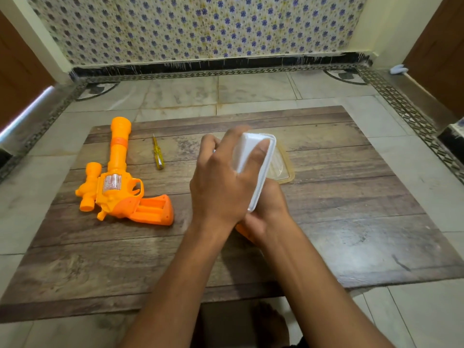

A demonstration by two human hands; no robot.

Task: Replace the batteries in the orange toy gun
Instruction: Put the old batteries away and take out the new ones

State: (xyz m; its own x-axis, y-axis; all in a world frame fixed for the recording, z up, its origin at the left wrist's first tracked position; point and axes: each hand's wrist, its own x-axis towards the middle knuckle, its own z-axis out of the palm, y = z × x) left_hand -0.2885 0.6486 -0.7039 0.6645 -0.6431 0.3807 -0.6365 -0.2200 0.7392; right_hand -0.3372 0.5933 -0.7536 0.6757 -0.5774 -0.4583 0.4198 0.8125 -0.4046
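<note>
The orange toy gun (118, 187) lies on its side at the left of the wooden board (351, 234), with the battery bay in its grip (153, 209) uncovered and showing empty slots. My left hand (221, 187) grips a white plastic box (258, 167), tilted on edge above the board's middle, thumb on its upper face. My right hand (268, 214) sits under the box's low end; its fingers are hidden behind my left hand. A small orange piece (244, 233) peeks out beneath my right hand. No batteries are visible.
A yellow-handled screwdriver (158, 155) lies just right of the gun's barrel. A clear lid with a yellowish rim (283, 169) rests on the board behind the box. The board lies on a tiled floor (251, 94), and my foot (271, 322) shows below its near edge.
</note>
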